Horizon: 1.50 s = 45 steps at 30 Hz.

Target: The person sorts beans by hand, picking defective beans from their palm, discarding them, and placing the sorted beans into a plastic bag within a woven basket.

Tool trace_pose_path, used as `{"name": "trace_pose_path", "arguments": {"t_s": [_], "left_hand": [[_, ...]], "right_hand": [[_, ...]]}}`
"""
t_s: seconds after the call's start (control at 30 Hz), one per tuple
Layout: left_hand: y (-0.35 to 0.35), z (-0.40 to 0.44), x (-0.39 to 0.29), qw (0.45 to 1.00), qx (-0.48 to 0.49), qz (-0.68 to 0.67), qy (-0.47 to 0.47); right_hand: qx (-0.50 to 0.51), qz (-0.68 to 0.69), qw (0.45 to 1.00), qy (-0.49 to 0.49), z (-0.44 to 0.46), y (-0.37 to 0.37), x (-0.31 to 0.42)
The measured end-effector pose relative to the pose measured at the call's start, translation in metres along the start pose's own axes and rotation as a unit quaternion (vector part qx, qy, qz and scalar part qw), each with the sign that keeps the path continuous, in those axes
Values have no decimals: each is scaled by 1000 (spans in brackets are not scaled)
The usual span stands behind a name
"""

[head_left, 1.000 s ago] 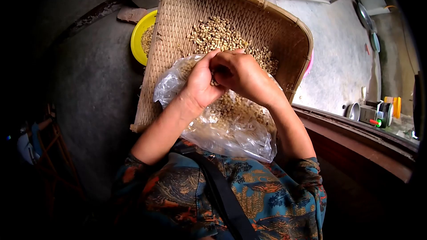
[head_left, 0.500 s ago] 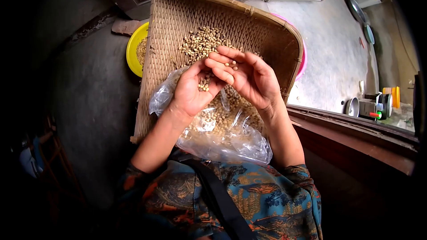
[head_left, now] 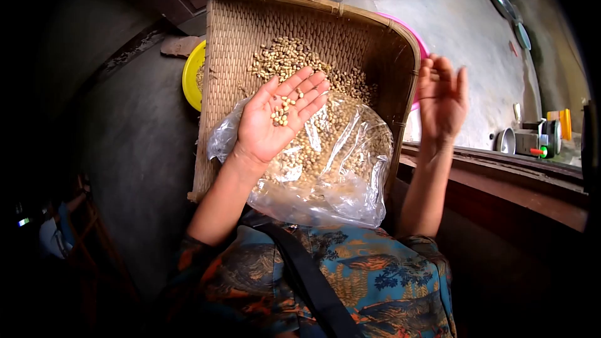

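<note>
My left hand [head_left: 268, 119] is palm up with its fingers stretched out, holding a small heap of pale beans [head_left: 283, 112] in the palm and on the fingers. It hovers over a woven bamboo tray [head_left: 235, 31]. My right hand [head_left: 443, 94] is raised just beyond the tray's right rim, fingers loosely curled and apart, with nothing visible in it. Loose beans [head_left: 288, 55], pale with some darker ones, lie on the tray. A clear plastic bag [head_left: 338, 156] full of similar beans rests on the tray's near part, below my left hand.
A yellow basin [head_left: 193, 78] with beige contents sits left of the tray. Part of a pink basin [head_left: 410, 25] shows behind its right edge. A dark wooden sill [head_left: 494, 184] runs along the right, with a metal bowl [head_left: 506, 141] beyond it.
My hands were together over the tray, with beans in both. My right hand has moved away to the right and shows no beans; my left hand has flattened, the beans still in it.
</note>
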<state>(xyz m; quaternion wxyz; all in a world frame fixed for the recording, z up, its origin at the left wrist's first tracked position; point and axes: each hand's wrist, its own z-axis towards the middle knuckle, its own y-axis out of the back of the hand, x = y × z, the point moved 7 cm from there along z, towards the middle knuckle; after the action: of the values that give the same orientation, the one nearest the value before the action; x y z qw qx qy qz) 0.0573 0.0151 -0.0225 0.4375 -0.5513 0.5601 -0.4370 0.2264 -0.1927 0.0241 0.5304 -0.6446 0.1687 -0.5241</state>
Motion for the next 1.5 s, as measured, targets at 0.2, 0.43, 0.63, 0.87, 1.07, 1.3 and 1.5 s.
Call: {"name": "trace_pose_path", "arguments": {"t_s": [0.2, 0.43, 0.63, 0.87, 1.07, 1.3, 1.5], "left_hand": [[17, 3, 1, 991, -127, -29, -10], [14, -4, -7, 977, -196, 42, -72], [-6, -2, 5, 999, -41, 18, -10], [-16, -4, 9, 1000, 12, 19, 9], [-15, -4, 11, 999, 16, 32, 12], [-12, -5, 11, 1000, 5, 23, 12], [-8, -4, 9, 998, 22, 61, 18]], "right_hand": [[-91, -921, 348, 150, -10, 51, 39], [86, -789, 515, 323, -51, -87, -41], [127, -736, 641, 178, -54, -95, -83], [101, -715, 677, 140, -57, -79, -93], [128, -713, 667, 176, -48, -95, -95], [124, -744, 627, 193, -34, -86, -95], [151, -728, 636, 206, -32, -97, -91]]}}
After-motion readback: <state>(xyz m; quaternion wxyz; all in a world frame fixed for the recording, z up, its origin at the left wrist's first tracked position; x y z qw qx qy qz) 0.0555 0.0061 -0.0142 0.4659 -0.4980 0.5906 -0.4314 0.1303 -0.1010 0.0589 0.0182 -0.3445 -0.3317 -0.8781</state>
